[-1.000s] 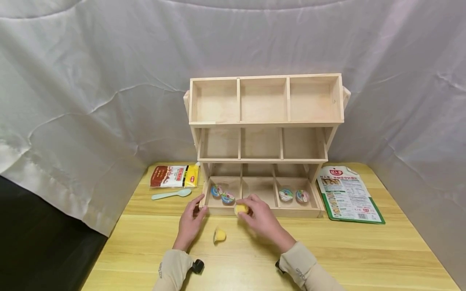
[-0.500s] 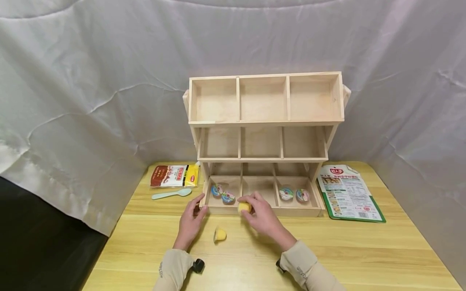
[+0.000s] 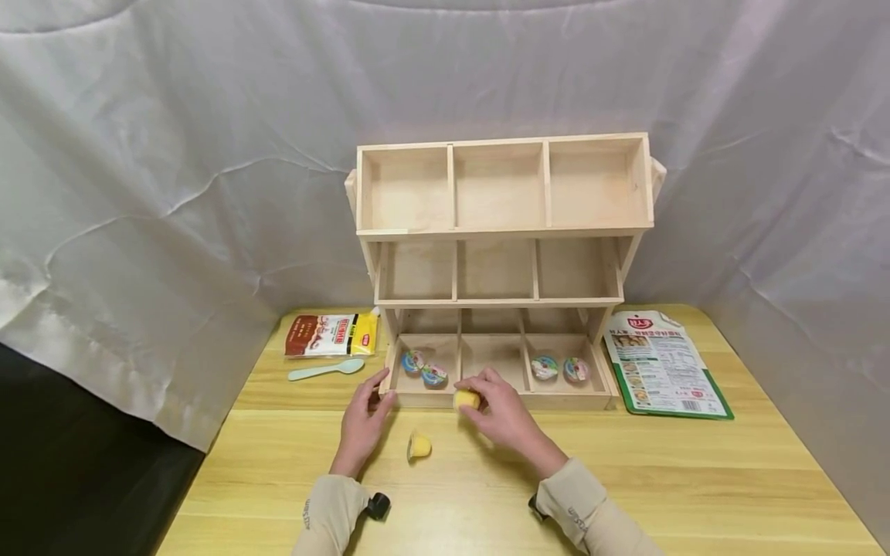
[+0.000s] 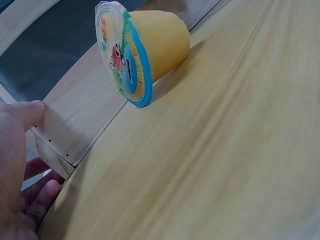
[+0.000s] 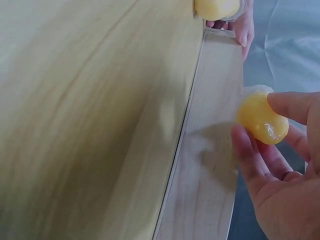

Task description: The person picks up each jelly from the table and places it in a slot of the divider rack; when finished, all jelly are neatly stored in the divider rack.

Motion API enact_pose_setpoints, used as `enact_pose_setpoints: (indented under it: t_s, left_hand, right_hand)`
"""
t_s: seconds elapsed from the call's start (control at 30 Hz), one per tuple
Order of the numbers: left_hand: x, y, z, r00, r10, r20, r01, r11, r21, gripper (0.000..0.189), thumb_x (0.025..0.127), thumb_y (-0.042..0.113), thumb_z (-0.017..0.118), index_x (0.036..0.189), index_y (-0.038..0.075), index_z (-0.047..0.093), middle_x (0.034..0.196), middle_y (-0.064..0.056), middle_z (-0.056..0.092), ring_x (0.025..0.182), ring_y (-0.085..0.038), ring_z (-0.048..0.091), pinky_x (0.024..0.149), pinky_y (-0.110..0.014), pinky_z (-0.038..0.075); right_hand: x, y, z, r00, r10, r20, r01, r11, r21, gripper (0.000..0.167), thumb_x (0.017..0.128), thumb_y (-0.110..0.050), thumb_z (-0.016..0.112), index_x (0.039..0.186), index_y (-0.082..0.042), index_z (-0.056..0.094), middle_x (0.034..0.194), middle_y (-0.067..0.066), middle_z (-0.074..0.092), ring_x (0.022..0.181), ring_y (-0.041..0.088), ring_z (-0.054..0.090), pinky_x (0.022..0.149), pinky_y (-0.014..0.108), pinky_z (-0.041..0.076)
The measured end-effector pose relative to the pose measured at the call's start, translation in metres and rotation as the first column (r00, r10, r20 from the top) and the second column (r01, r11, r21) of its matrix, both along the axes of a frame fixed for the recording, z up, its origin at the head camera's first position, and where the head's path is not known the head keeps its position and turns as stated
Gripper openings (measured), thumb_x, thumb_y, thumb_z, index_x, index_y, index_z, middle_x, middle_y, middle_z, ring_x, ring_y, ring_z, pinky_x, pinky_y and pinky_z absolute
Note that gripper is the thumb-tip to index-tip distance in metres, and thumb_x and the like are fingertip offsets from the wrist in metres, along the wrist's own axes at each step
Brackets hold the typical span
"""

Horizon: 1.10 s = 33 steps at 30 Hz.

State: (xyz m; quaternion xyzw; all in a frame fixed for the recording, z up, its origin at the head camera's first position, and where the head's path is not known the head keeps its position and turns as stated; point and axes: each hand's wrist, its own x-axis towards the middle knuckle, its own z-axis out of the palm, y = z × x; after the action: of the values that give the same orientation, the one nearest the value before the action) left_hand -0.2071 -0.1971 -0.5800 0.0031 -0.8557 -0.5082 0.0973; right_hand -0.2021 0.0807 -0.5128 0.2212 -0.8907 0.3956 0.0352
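My right hand (image 3: 502, 413) pinches a yellow jelly cup (image 5: 262, 117) between thumb and fingers, just over the front edge of the lowest tier of a wooden storage rack (image 3: 556, 402). At that tier's left front corner my left hand (image 3: 363, 419) holds on, thumb on the front board and fingers round the side. Another jelly cup (image 4: 160, 42) lies on its side on the table between the hands, its printed lid facing left. Two jelly cups (image 3: 434, 375) sit in the bottom left compartment and two more jelly cups (image 3: 545, 367) in the bottom right one.
Left of the rack lie a red, white and yellow food packet (image 3: 331, 334) and a pale green spoon (image 3: 327, 369). A white and green food pouch (image 3: 667, 367) lies to its right. Grey cloth (image 3: 229, 139) hangs behind and at both sides of the wooden table (image 3: 667, 479).
My right hand has shifted slightly right with the jelly cup still pinched. The left hand stays at the rack corner, and the loose cup stays put.
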Motion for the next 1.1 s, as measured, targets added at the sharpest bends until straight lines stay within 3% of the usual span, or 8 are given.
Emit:
enact_pose_setpoints:
  t_s: [0.57, 0.8, 1.1]
  left_hand:
    - [0.001, 0.001, 0.0, 1.0, 0.006, 0.001, -0.006, 1.0, -0.002, 0.047, 0.104, 0.036, 0.064, 0.149, 0.032, 0.054, 0.134, -0.006, 0.062, 0.109, -0.019, 0.061, 0.095, -0.036, 0.052]
    - [0.0, 0.0, 0.0, 1.0, -0.001, -0.008, 0.002, 1.0, 0.011, 0.046, 0.104, 0.034, 0.064, 0.149, 0.031, 0.055, 0.131, -0.007, 0.062, 0.107, -0.019, 0.062, 0.093, -0.032, 0.053]
    - [0.0, -0.001, 0.0, 1.0, -0.004, -0.012, 0.004, 1.0, 0.014, 0.047, 0.104, 0.036, 0.064, 0.149, 0.031, 0.055, 0.13, -0.006, 0.063, 0.106, -0.018, 0.061, 0.092, -0.032, 0.053]
  right_hand:
    - [-0.001, 0.006, -0.006, 1.0, 0.007, -0.01, -0.007, 1.0, 0.024, 0.032, 0.089, -0.013, 0.081, 0.121, -0.01, 0.073, 0.099, -0.003, 0.057, 0.083, 0.01, 0.056, 0.074, 0.023, 0.053]
    - [-0.003, 0.008, -0.002, 0.999, -0.008, 0.037, 0.009, 0.999, -0.049, 0.031, 0.087, -0.006, 0.082, 0.114, -0.01, 0.067, 0.102, 0.002, 0.059, 0.089, 0.014, 0.062, 0.079, 0.023, 0.058]
    - [-0.006, 0.015, 0.013, 0.996, -0.072, 0.053, 0.079, 0.988, -0.135, 0.033, 0.088, -0.012, 0.082, 0.118, -0.013, 0.066, 0.112, 0.002, 0.062, 0.097, 0.017, 0.063, 0.087, 0.031, 0.059]
